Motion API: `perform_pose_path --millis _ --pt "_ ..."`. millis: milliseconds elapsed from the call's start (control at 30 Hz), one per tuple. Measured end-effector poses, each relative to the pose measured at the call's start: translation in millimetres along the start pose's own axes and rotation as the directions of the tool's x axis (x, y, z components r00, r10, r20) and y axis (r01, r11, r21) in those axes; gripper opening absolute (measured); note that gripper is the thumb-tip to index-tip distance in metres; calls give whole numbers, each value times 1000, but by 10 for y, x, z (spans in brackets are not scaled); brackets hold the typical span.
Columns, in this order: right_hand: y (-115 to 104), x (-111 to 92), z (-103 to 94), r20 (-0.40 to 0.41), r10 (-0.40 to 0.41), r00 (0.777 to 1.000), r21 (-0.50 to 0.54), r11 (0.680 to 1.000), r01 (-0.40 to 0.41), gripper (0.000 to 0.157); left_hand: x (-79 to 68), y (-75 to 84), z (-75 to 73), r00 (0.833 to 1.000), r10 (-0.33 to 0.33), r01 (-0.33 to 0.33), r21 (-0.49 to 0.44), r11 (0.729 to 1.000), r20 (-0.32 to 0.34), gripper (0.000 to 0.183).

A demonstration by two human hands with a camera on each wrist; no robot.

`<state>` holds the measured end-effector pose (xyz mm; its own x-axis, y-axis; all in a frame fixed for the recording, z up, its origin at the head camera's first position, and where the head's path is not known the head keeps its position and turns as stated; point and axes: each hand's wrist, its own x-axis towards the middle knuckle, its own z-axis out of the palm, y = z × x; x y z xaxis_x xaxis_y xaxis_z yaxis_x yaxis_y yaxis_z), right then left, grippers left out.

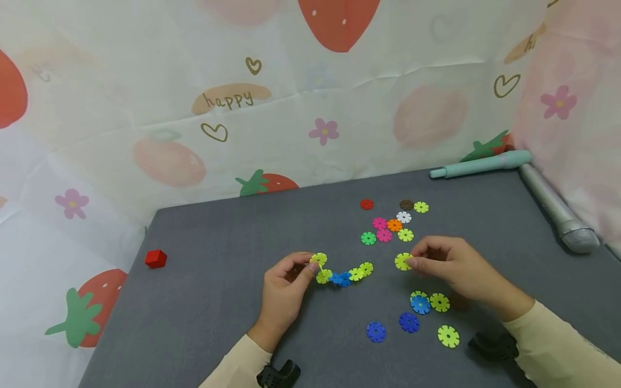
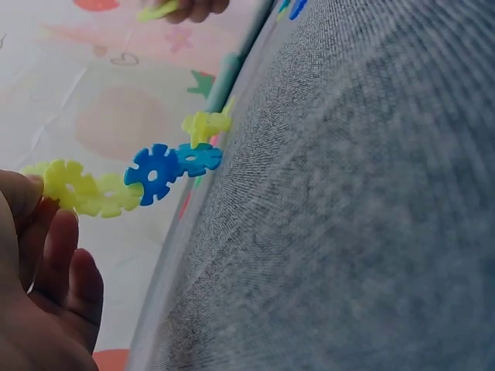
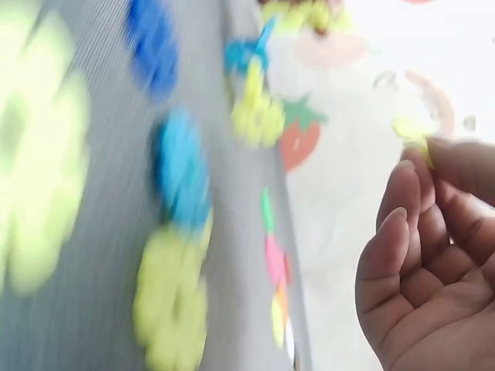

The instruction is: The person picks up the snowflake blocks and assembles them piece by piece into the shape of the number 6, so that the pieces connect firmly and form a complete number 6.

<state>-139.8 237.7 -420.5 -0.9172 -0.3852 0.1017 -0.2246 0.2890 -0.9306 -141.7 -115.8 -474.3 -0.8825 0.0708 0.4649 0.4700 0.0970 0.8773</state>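
Observation:
My left hand [image 1: 286, 288] pinches one end of a chain of notched snowflake discs between thumb and fingers. The chain runs from yellow-green discs [image 2: 71, 185] at the fingertips through blue discs [image 2: 152, 175] to yellow-green ones [image 1: 361, 270] at its free end. In the right wrist view, my right hand [image 3: 433, 263] holds a single yellow-green disc by its edge between thumb and index finger. That single disc [image 1: 402, 262] is right of the chain's free end, with a gap between them in the head view.
Behind my right hand lies a group of loose discs, including pink [image 1: 380, 223], orange [image 1: 395, 225] and green [image 1: 368, 238]. Nearer me are blue [image 1: 375, 332] and yellow-green discs [image 1: 448, 336]. A red block [image 1: 156, 259] sits far left; a microphone [image 1: 558, 210] and a mint-green stick [image 1: 485, 165] lie back right.

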Motion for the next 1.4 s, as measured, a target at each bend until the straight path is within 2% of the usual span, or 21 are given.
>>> perform_pose_path --millis 200,433,600,833,1100,1167,1267,1400 --pt "-161 99 175 50 19 999 166 986 -27 13 2 13 22 997 69 -69 -10 998 24 15" --pt "-222 217 413 61 7 998 186 982 -18 17 10 53 46 977 206 -207 1 978 57 20" --pt "-276 302 590 51 7 999 177 984 -16 18 11 80 48 961 262 -266 29 964 84 21" --pt "-336 394 729 32 31 999 166 985 -36 18 14 87 60 956 272 -279 54 959 112 19" --pt "-334 453 758 70 34 997 154 987 -45 23 11 116 82 951 279 -290 75 954 132 15" --pt "-339 461 765 78 29 997 147 988 -41 24 8 126 89 949 283 -295 78 952 136 10" --pt "-353 470 782 84 11 996 138 990 -22 25 1 138 107 944 297 -306 47 951 143 3" --pt "-373 478 816 71 -22 997 129 992 13 23 -10 162 143 942 306 -303 -40 952 141 4"
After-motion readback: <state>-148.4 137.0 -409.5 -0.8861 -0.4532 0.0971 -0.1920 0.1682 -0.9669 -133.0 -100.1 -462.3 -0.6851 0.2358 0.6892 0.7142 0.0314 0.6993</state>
